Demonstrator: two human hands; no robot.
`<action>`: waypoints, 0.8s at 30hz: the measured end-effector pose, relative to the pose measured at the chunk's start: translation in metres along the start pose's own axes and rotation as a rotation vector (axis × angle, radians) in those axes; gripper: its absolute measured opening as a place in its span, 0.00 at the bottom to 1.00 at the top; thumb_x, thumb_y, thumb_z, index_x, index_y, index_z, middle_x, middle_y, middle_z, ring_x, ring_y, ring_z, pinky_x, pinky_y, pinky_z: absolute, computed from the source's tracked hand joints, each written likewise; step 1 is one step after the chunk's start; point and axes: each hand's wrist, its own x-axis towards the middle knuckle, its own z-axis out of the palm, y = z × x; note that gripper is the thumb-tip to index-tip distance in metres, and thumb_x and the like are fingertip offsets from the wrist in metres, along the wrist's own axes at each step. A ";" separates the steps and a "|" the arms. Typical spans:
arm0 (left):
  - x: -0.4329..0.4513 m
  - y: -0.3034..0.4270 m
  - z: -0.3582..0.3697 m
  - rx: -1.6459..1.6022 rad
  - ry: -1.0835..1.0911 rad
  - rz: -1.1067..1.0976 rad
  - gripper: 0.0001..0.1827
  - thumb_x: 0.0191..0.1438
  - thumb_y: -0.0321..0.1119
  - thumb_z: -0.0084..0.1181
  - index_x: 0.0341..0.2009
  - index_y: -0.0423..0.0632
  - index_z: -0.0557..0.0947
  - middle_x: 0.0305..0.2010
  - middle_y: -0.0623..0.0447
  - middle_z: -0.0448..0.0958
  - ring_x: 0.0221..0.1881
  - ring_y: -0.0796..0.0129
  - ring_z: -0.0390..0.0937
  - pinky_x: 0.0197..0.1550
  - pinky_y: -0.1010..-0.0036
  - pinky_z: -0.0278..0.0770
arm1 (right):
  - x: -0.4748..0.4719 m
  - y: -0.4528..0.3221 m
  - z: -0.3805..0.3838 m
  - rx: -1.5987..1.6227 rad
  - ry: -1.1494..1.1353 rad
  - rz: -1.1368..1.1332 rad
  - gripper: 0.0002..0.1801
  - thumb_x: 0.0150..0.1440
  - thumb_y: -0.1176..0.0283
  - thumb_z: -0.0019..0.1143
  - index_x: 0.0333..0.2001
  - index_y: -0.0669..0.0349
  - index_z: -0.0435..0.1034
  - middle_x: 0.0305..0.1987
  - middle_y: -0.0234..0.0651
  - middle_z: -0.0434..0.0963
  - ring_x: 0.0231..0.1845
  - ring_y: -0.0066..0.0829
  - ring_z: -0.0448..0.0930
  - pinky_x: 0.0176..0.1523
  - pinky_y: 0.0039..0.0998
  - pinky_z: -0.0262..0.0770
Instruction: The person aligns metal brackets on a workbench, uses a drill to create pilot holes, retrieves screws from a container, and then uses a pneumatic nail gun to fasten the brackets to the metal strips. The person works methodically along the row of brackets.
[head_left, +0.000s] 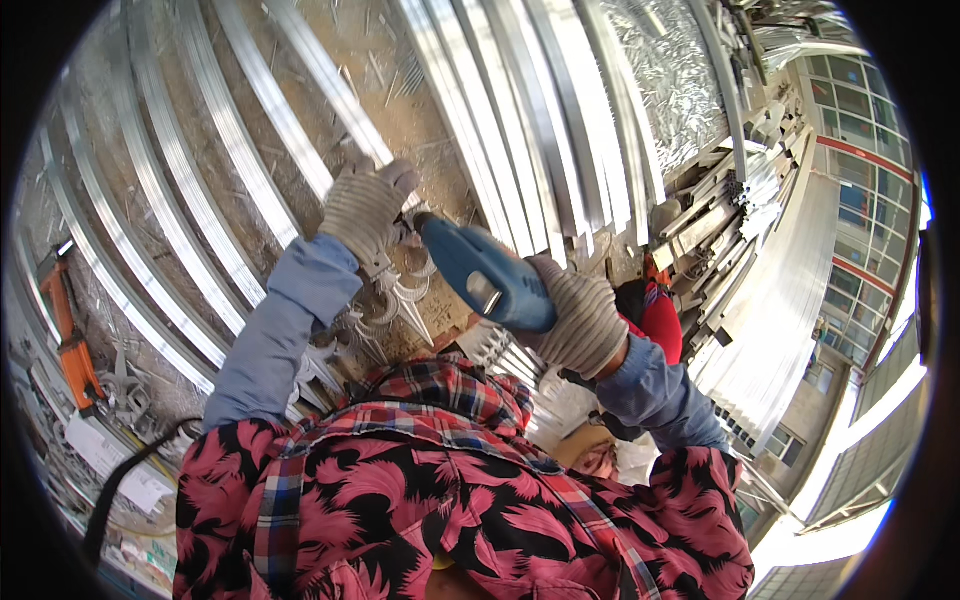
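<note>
My right hand (581, 319), in a ribbed knit work glove, is closed round the rear of a blue power drill (487, 277). The drill's nose points up and left, close to the fingers of my left hand (367, 202). That hand, gloved alike, grips the near end of a silver metal bar (330, 82); the drill's tip is partly hidden there. Below my left hand, metal spear-point finials (409, 307) with curved side scrolls stick out at the bars' near ends. More silver bars (217, 112) lie side by side to the left.
A bundle of wide metal profiles (517, 112) lies right of my hands, with metal scraps (667, 90) beyond. Stacked tubes (712, 247) stand further right. An orange-bodied power tool (79, 367) lies at the far left, near a black cable (120, 480). Part of a person in a red sleeve (664, 322) shows behind my right arm.
</note>
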 end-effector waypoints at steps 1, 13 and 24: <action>0.006 0.000 0.001 0.027 0.008 0.003 0.39 0.29 0.52 0.63 0.48 0.52 0.67 0.54 0.58 0.62 0.50 0.54 0.63 0.47 0.62 0.69 | 0.000 0.005 0.005 -0.004 0.007 -0.044 0.27 0.33 0.61 0.63 0.36 0.62 0.63 0.20 0.42 0.73 0.23 0.40 0.76 0.29 0.35 0.71; -0.013 0.003 -0.013 -0.012 0.003 -0.008 0.46 0.31 0.57 0.60 0.55 0.50 0.61 0.60 0.56 0.52 0.58 0.51 0.53 0.59 0.58 0.51 | -0.096 0.019 0.049 0.801 0.543 0.256 0.26 0.33 0.70 0.65 0.38 0.68 0.67 0.25 0.37 0.75 0.22 0.21 0.74 0.28 0.23 0.71; -0.091 0.017 -0.040 -0.220 0.331 -0.277 0.35 0.43 0.46 0.54 0.55 0.49 0.60 0.60 0.51 0.54 0.59 0.59 0.53 0.61 0.64 0.49 | -0.144 0.141 0.020 1.344 0.868 0.472 0.15 0.37 0.70 0.61 0.29 0.67 0.70 0.21 0.38 0.73 0.14 0.27 0.72 0.17 0.24 0.68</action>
